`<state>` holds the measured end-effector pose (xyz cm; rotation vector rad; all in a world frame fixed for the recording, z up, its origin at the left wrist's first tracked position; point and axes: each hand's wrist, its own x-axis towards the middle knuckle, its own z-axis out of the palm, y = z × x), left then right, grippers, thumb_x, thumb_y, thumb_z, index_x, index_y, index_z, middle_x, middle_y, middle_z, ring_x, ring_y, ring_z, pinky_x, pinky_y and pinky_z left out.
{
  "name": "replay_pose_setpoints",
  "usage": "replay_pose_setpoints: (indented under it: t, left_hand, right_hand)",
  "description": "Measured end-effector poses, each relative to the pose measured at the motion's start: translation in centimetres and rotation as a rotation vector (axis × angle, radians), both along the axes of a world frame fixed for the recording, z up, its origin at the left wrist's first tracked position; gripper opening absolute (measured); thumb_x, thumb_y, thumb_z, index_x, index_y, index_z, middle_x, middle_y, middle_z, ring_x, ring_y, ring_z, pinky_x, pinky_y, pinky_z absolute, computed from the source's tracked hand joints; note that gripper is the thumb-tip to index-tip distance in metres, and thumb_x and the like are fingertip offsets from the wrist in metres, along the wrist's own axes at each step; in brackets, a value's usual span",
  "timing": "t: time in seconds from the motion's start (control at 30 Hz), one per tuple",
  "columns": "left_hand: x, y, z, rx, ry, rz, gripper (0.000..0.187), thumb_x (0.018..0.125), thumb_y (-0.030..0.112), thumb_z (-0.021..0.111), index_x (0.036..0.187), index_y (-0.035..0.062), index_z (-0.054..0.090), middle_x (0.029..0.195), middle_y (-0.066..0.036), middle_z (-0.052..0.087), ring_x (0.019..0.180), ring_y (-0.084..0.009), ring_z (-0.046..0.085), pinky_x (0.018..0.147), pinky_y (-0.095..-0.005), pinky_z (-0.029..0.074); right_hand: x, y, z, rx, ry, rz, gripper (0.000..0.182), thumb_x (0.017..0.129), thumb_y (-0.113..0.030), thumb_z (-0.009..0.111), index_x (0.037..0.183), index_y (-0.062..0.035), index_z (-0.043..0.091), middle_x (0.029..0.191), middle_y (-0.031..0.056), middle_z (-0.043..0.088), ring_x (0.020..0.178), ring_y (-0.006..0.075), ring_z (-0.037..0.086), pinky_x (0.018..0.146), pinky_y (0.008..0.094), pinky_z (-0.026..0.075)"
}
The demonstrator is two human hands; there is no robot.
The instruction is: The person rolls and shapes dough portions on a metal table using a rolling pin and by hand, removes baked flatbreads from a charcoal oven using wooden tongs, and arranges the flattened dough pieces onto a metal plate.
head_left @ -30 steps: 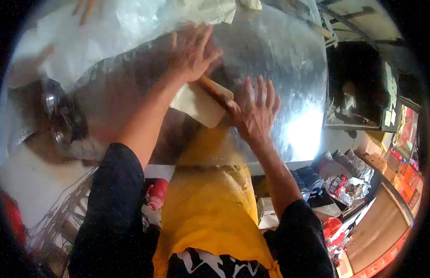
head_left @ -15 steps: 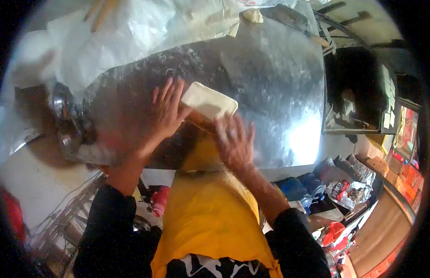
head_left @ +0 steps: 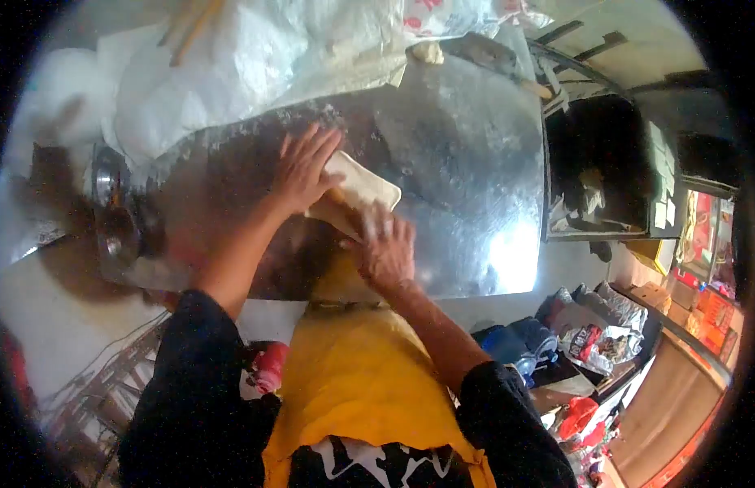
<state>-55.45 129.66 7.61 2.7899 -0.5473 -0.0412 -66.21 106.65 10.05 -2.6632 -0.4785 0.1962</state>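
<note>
A flat, pale sheet of dough (head_left: 365, 180) with rounded corners lies on the dark metal worktop (head_left: 467, 154). Across it runs a wooden rolling pin (head_left: 337, 196), mostly covered by my two hands. My left hand (head_left: 306, 172) rests flat over the pin's far left end, its fingers stretched out beside the dough's edge. Over the nearer right end lies my right hand (head_left: 385, 250), palm down, fingers extended and slightly bent. Part of the dough shows on the near side of the pin too.
White plastic sheeting (head_left: 223, 73) covers the worktop's back left, with wooden sticks (head_left: 197, 31) on it. A small dough lump (head_left: 428, 53) and a knife-like tool with a wooden handle (head_left: 536, 88) lie at the back. Round metal pieces (head_left: 109, 191) stand at the left edge.
Both hands have moved onto the rolling pin, which now lies across the dough instead of at its near edge. My right hand has come closer to the left. The camera view has shifted slightly.
</note>
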Motion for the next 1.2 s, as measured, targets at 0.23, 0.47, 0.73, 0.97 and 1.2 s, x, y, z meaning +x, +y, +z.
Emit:
replay_pose_setpoints:
  t: [0.23,0.47,0.73,0.97,1.2]
  left_hand:
    - [-4.5,0.6,4.0,-0.129,0.186,0.089,0.069,0.094,0.038,0.065,0.151,0.0106,0.038,0.155,-0.012,0.041,0.148,-0.0335,0.029,0.118,-0.0590,0.018]
    - [3.0,-6.8,-1.1,-0.001,-0.117,0.108,0.072,0.096,0.055,0.054,0.155,0.0194,0.032,0.159,-0.009,0.036,0.149,-0.0329,0.025,0.117,-0.0620,0.017]
    - [-1.5,-0.9,-5.6,-0.640,-0.043,0.403,0.064,0.095,0.030,0.063,0.148,0.0045,0.038,0.152,-0.020,0.039,0.143,-0.0388,0.032,0.118,-0.0489,0.026]
    - [-2.3,0.3,-6.6,-0.557,0.422,0.509,0.027,0.085,0.018,0.068,0.104,0.0003,0.062,0.099,-0.020,0.066,0.092,-0.0337,0.063,0.081,-0.0446,0.049]
    - [-5.0,-7.5,6.6,-0.227,0.419,0.258,0.020,0.091,0.014,0.062,0.105,0.0011,0.056,0.098,-0.022,0.065,0.091,-0.0398,0.063,0.079,-0.0471,0.048]
  right_hand:
    - [-0.8,-4.7,1.9,0.053,0.054,0.215,0.051,0.090,-0.017,0.059,0.140,-0.0086,0.048,0.121,0.0156,0.057,0.113,0.0356,0.055,0.096,0.0458,0.045]
    - [5.1,-8.8,-0.1,-0.163,-0.128,-0.010,0.051,0.097,-0.040,0.056,0.139,-0.0116,0.051,0.135,0.0149,0.053,0.120,0.0355,0.052,0.098,0.0482,0.043]
    - [2.0,-10.3,0.4,0.023,0.083,-0.128,0.038,0.091,-0.026,0.066,0.125,-0.0114,0.056,0.113,0.0110,0.061,0.105,0.0360,0.059,0.090,0.0467,0.047]
    - [0.5,-11.3,6.2,0.287,0.068,-0.270,0.058,0.084,-0.015,0.074,0.136,-0.0131,0.049,0.122,0.0166,0.057,0.100,0.0384,0.061,0.083,0.0486,0.053]
    - [-11.0,-17.8,0.0,0.485,-0.018,-0.182,0.051,0.087,-0.014,0.072,0.134,-0.0104,0.051,0.115,0.0182,0.063,0.086,0.0385,0.066,0.075,0.0458,0.055]
